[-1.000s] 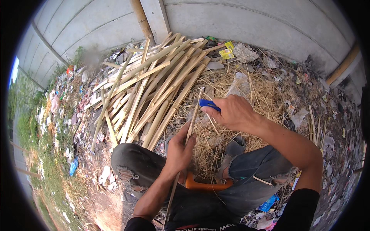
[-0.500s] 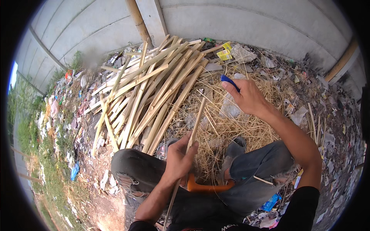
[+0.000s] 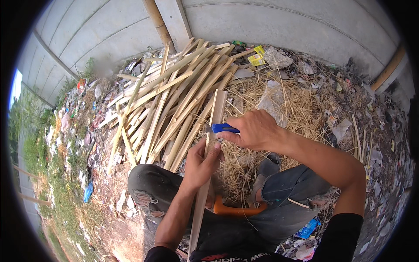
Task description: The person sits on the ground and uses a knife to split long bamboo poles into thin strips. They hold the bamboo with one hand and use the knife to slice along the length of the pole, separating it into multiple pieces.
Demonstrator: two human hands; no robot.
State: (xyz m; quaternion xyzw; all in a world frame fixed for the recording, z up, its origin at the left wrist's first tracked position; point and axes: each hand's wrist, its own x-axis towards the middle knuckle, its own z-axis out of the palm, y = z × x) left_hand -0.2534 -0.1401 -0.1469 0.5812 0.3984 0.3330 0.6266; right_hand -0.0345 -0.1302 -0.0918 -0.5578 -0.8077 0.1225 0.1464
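My left hand (image 3: 202, 162) is closed round a long split bamboo strip (image 3: 218, 106), which slants from my lap up and away between my knees. Its pale, hollow inner face shows above my fingers. In my right hand (image 3: 255, 131) is a blue utility knife (image 3: 225, 128), its short blade lying across the strip just beyond my left fingers. The fingers of my right hand are wrapped round the handle. A big heap of bamboo strips (image 3: 174, 100) lies beyond my left knee.
Dry straw-like shavings (image 3: 301, 113) cover the ground ahead and to the right. An orange curved handle (image 3: 240, 211) shows between my legs. Litter and a blue wrapper (image 3: 309, 229) lie about. A concrete panel wall (image 3: 279, 26) with a bamboo pole (image 3: 159, 24) stands behind the heap.
My right hand has come down and left with the knife, from raised and apart to the strip. The strip has turned to show its broad hollow face and reaches farther out.
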